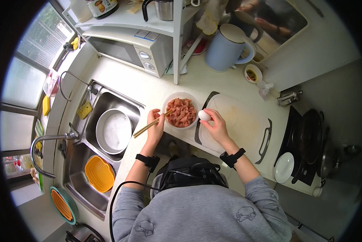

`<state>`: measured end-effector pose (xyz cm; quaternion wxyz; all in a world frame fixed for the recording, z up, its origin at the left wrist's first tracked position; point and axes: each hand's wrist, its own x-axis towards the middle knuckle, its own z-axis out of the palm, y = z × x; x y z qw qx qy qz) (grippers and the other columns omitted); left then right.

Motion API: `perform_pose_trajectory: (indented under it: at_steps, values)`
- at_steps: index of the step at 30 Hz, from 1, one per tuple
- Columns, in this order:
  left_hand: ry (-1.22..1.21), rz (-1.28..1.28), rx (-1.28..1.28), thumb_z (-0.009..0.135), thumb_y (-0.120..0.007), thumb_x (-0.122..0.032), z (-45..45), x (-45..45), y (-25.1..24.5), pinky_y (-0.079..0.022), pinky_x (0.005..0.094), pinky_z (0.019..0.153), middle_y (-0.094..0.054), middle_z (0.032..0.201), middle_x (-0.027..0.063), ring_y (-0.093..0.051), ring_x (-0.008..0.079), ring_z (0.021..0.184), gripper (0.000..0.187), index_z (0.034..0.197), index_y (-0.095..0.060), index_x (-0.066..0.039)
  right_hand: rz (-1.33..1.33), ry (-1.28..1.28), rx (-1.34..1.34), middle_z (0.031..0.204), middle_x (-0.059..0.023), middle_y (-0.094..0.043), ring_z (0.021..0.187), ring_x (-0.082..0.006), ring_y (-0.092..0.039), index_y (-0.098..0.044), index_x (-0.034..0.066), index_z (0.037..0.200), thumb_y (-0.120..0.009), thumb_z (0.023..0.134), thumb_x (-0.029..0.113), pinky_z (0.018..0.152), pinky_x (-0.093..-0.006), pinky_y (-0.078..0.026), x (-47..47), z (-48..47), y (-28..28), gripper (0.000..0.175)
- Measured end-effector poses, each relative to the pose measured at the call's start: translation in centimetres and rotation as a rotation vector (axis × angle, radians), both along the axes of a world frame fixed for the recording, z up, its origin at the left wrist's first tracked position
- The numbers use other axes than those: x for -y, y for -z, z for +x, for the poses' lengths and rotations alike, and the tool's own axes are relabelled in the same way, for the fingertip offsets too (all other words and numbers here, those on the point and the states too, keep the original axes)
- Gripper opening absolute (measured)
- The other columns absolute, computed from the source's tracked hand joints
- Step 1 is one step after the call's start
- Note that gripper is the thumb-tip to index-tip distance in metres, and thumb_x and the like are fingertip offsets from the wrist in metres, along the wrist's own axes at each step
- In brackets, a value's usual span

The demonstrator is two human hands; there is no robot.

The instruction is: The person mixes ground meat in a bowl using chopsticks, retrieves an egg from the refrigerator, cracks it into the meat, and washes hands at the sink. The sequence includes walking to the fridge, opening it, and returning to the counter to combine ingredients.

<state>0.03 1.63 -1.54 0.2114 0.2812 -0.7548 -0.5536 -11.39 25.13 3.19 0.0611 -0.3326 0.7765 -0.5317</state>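
My left hand [156, 125] grips a pair of wooden chopsticks [147, 127], their far ends over the left rim of a round clear bowl [167, 99]. Chunks of raw pinkish meat [181, 112] fill that bowl on the counter. Between the thumb and fingers of my right hand [215, 123] is a white egg [204, 115], which looks whole. The egg is just right of the bowl, above the left end of a pale cutting board [234, 121] with dark handles.
Left is a double steel sink [84, 187] with a round metal pot [98, 128] and a yellow-orange basket [99, 174]. A microwave [132, 48], blue kettle [221, 51] and small bowl [253, 73] stand behind. Right are a black stove [289, 136], wok [311, 136] and white plate [284, 168].
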Motion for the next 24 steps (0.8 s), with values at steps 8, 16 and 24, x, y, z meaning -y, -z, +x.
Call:
perform_pose_trajectory:
  at_steps: [8, 16, 24]
  values:
    - [0.026, 0.176, 0.116, 0.093, -0.057, -0.023, 0.3, -1.6, -0.6, -0.038, 0.0231, 0.045, -0.052, 0.064, 0.0027, -0.048, 0.0082, 0.051, 0.038, 0.118, -0.042, 0.001, 0.168, -0.066, -0.287, 0.116, -0.0114, -0.058, 0.101, -0.0286, -0.059, -0.057, 0.0060, 0.114, -0.072, 0.078, 0.012, 0.081, -0.0358, -0.052, 0.7, -0.2, 1.2, 0.039]
    - [0.021, 0.112, 0.134, 0.089, -0.065, -0.026, 0.2, -2.1, 0.1, -0.039, 0.0228, 0.044, -0.053, 0.064, 0.0021, -0.049, 0.0079, 0.051, 0.053, 0.125, -0.040, 0.004, 0.125, -0.057, -0.269, 0.117, -0.0120, -0.058, 0.099, -0.0289, -0.060, -0.058, 0.0058, 0.114, -0.073, 0.077, 0.011, 0.081, -0.0354, -0.052, 0.8, 0.2, 1.4, 0.040]
    - [0.043, 0.164, 0.132, 0.089, -0.065, -0.026, 0.6, -2.6, 0.0, -0.037, 0.0215, 0.047, -0.053, 0.065, 0.0010, -0.047, 0.0070, 0.054, 0.053, 0.126, -0.041, 0.003, 0.054, 0.014, -0.330, 0.116, -0.0125, -0.058, 0.100, -0.0293, -0.060, -0.057, 0.0052, 0.114, -0.073, 0.077, 0.011, 0.081, -0.0354, -0.052, 1.0, 0.5, 0.4, 0.041]
